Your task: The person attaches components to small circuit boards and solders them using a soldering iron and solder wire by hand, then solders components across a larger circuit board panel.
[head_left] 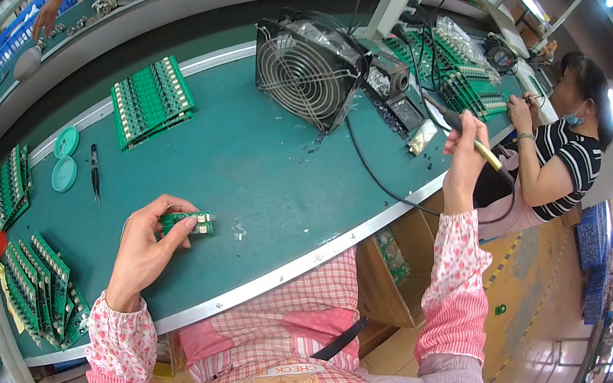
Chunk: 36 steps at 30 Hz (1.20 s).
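Observation:
My left hand (143,250) pinches a small green circuit board (203,222) between thumb and fingers, just above the green bench mat. A thin wire shows beside the fingers. In my right hand (466,160) is a soldering iron (492,157), gripped like a pen, with its tip pointing up and left toward the soldering iron stand (401,117). The iron's black cord (383,183) loops down and across the bench edge. Whether the tip touches anything there I cannot tell. Board and iron are well apart.
A boxy fan (304,72) stands at the bench's back. Stacked circuit board panels (149,101) lie left of it. Tweezers (95,174) and a round green container (64,173) rest at left, above more panels (42,287). A co-worker (567,143) sits at right.

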Tool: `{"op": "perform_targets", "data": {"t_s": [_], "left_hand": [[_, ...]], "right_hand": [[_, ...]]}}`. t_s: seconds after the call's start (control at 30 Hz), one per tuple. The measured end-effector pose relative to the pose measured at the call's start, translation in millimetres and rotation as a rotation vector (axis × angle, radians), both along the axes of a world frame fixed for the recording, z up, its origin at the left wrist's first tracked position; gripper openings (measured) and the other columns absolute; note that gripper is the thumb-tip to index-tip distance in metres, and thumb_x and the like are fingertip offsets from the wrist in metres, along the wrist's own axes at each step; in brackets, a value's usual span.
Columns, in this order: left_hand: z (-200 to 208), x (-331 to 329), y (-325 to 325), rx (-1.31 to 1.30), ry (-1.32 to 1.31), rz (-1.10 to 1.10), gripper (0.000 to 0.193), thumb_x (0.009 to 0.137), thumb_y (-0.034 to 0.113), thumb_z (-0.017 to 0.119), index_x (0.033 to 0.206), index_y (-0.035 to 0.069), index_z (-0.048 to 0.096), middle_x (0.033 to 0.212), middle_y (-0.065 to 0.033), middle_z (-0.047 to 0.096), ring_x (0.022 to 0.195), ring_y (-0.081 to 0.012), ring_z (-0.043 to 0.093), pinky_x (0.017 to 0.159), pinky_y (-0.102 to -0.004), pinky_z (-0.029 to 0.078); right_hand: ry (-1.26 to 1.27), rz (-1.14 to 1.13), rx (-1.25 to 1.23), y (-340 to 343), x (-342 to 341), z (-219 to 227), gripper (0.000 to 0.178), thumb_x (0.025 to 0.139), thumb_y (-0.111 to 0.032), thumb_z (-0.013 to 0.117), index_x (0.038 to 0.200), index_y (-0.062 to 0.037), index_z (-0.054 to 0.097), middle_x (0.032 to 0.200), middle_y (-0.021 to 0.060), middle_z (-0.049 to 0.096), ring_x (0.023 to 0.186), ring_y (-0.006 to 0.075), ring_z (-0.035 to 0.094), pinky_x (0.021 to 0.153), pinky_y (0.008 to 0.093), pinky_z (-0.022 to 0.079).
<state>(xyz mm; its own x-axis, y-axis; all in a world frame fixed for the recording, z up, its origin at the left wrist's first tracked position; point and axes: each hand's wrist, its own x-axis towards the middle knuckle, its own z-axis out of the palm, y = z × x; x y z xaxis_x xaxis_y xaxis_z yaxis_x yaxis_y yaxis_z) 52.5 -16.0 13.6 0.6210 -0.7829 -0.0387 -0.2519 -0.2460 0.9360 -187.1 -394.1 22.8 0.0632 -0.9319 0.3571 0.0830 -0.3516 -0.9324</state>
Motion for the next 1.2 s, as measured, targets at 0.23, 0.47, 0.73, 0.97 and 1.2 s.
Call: {"op": "perform_targets", "data": {"t_s": [0.23, 0.47, 0.73, 0.97, 1.2], "left_hand": [[-1.9, 5.6, -4.7, -0.109, 0.244, -0.001, 0.015, 0.096, 0.014, 0.064, 0.101, 0.000, 0.061, 0.092, -0.0046, 0.065, 0.069, -0.0094, 0.060, 0.063, -0.0225, 0.046], [-3.2, 11.8, -0.9, -0.120, 0.229, 0.084, 0.013, 0.096, 0.016, 0.062, 0.100, 0.004, 0.060, 0.093, -0.0018, 0.062, 0.070, -0.0089, 0.060, 0.064, -0.0227, 0.042], [-8.0, 11.4, -2.5, -0.168, 0.206, 0.091, 0.013, 0.097, 0.017, 0.062, 0.099, 0.004, 0.060, 0.092, -0.0016, 0.062, 0.075, -0.0115, 0.062, 0.067, -0.0232, 0.045], [-3.9, 12.5, -4.6, -0.194, 0.319, 0.079, 0.016, 0.098, 0.019, 0.062, 0.098, 0.004, 0.060, 0.090, -0.0024, 0.062, 0.076, -0.0118, 0.062, 0.069, -0.0246, 0.048], [-1.4, 11.2, -1.7, -0.138, 0.353, 0.093, 0.022, 0.098, 0.022, 0.062, 0.105, 0.001, 0.064, 0.092, -0.0032, 0.064, 0.073, -0.0106, 0.061, 0.068, -0.0240, 0.049]], "right_hand": [[-0.082, 0.134, 0.302, -66.3, 34.3, -17.1, 0.034, 0.089, -0.041, 0.071, 0.098, -0.0093, 0.064, 0.068, -0.0007, 0.057, 0.054, 0.0088, 0.054, 0.050, 0.0232, 0.046], [-0.019, 0.156, 0.330, -71.0, 46.6, -17.2, 0.036, 0.088, -0.040, 0.072, 0.104, -0.0088, 0.064, 0.079, 0.0014, 0.061, 0.067, 0.0097, 0.059, 0.057, 0.0265, 0.051], [0.050, 0.336, 0.327, -74.5, 75.7, -19.3, 0.040, 0.091, -0.038, 0.069, 0.114, -0.0057, 0.062, 0.096, 0.0102, 0.067, 0.079, 0.0184, 0.067, 0.061, 0.0300, 0.057], [-0.008, 0.356, 0.456, -70.9, 62.4, -24.1, 0.036, 0.094, -0.024, 0.065, 0.119, 0.0012, 0.060, 0.105, 0.0127, 0.069, 0.083, 0.0176, 0.068, 0.068, 0.0292, 0.059], [-0.064, 0.520, 0.354, 26.1, 42.5, -26.1, 0.037, 0.095, -0.020, 0.065, 0.124, 0.0017, 0.059, 0.097, 0.0029, 0.064, 0.067, 0.0033, 0.056, 0.053, 0.0167, 0.046]]}}
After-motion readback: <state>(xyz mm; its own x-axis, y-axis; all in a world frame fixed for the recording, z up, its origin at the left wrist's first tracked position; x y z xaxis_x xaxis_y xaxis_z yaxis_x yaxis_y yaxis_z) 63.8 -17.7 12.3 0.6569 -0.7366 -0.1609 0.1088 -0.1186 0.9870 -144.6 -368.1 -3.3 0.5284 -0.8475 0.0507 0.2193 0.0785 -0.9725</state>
